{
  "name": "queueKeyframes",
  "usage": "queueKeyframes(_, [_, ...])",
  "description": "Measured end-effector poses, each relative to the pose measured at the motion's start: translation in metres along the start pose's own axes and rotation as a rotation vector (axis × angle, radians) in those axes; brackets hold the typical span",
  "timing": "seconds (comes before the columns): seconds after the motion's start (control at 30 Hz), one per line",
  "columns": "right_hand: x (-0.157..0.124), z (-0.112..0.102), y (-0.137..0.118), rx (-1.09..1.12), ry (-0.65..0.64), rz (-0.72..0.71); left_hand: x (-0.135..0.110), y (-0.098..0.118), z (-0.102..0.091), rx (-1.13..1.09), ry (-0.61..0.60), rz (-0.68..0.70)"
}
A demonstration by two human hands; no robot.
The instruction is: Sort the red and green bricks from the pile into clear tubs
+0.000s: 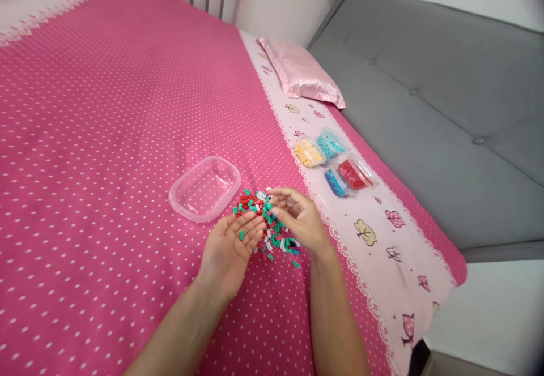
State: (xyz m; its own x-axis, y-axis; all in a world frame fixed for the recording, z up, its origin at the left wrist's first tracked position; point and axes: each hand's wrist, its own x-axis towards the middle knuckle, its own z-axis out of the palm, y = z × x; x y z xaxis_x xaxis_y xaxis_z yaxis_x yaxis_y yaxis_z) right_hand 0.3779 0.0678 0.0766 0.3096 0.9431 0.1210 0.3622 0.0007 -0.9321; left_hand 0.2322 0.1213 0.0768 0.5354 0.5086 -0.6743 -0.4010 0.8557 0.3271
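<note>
My left hand is palm up with its fingers slightly cupped, low beside a pile of small toy bricks. One green toy brick rests on its fingers. Reaching over the pile from the right, my right hand has its thumb and fingers curled around a green toy brick at the fingertips; the far fingers are partly hidden. Green, red and white pieces are mixed in the pile, with a few dark ones. A clear plastic container with nothing in it stands to the left of the pile.
Small clear tubs hold yellow pieces, turquoise pieces, red pieces and blue pieces, to the right on the bed. Beyond them lies a pink pillow. A grey padded headboard borders the pink dotted bedsheet.
</note>
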Motion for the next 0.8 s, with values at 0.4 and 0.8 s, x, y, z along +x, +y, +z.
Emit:
queueKeyframes(0.4, [0.006,-0.018,0.036,-0.373,0.482,0.052,0.002,-0.001,-0.002,-0.026,0.008,0.011])
queueKeyframes(0.8, [0.007,-0.018,0.053,-0.666,0.337,0.081,0.001,0.0,-0.001,-0.017,0.009,0.011])
